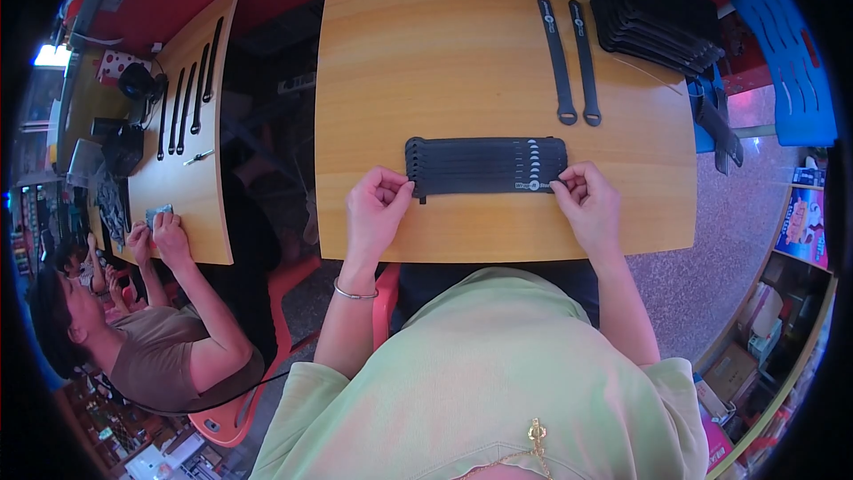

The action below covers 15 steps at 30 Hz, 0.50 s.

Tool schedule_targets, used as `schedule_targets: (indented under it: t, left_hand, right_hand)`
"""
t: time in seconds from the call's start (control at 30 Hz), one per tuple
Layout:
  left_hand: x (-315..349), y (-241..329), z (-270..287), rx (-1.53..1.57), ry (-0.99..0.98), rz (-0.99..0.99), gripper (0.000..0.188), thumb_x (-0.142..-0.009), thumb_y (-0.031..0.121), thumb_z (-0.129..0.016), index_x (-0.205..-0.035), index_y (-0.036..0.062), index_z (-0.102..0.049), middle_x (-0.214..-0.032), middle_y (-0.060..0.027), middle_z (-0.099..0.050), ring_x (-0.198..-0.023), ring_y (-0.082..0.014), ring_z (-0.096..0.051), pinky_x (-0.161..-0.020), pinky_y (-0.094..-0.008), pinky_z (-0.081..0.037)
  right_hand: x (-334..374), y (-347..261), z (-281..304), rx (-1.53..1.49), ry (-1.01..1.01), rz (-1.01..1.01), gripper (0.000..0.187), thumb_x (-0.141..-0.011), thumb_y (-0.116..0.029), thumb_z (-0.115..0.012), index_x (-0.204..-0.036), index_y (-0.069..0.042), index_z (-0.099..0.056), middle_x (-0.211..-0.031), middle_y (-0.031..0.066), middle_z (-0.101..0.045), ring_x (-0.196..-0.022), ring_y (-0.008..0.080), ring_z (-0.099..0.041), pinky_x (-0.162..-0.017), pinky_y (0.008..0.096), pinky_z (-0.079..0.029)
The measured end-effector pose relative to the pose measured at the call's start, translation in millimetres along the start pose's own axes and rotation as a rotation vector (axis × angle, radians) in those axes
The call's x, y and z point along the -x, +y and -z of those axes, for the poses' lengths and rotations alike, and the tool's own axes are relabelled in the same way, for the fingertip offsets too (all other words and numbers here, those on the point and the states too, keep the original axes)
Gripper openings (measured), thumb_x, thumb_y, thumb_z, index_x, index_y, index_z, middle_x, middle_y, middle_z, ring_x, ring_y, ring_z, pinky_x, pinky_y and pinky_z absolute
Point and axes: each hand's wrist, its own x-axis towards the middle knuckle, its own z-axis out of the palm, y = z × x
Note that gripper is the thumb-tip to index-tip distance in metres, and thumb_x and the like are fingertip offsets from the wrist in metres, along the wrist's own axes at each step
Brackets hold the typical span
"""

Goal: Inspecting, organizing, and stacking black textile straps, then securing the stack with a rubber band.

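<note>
Wooden table (426, 62), seen from above; person seated at near edge. Row of black straps (466, 164) laid flat across the table, centred slightly right, nearer the near edge than the far one. Straps overlap closely, long sides parallel to near edge; pale marks run in a column toward the right end.

Left hand (378, 203): thumb and fingertips pinching the row's left end, low corner. Right hand (590, 203): thumb and fingertips pinching its right end, low corner. Both wrists over the near edge.

Two loose straps (558, 62) beyond the right hand, side by side, just apart, running from far edge toward near; slotted ends nearest the person. Stack of black strap bundles (653, 22) at the far right corner. Blue chair (782, 53) past the right edge.

Off the left edge, a second table (197, 187) carries more black straps (182, 107), set lengthwise. Co-worker (169, 338) there, both hands together over a small item (160, 211); kind unclear.
</note>
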Motion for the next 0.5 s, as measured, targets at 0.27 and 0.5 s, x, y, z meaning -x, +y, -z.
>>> schedule_targets:
  t: [0.27,0.5]
  left_hand:
    - [-0.8,0.5,-0.4,0.014,-0.002,-0.002,0.007,-0.08,0.0,-0.066,-0.08,-0.0008,-0.059,-0.06,0.0032,-0.055,-0.052,-0.0007,-0.047,-0.048,-0.0161,-0.037]
    - [0.3,-0.5,-0.1,0.024,-0.007,-0.007,0.007,-0.08,-0.001,-0.065,-0.08,-0.0008,-0.058,-0.06,0.0029,-0.055,-0.052,-0.0009,-0.048,-0.047,-0.0162,-0.037]
  right_hand:
    - [-1.9,-2.0,1.6,0.007,-0.003,-0.012,0.015,-0.076,-0.004,-0.071,-0.085,-0.002,-0.058,-0.066,0.0009,-0.056,-0.052,0.0051,-0.046,-0.05,0.0201,-0.04]
    - [-1.4,0.8,1.1,-0.002,-0.01,-0.02,0.016,-0.076,-0.005,-0.071,-0.085,-0.002,-0.058,-0.067,0.0009,-0.056,-0.052,0.005,-0.047,-0.05,0.02,-0.04]
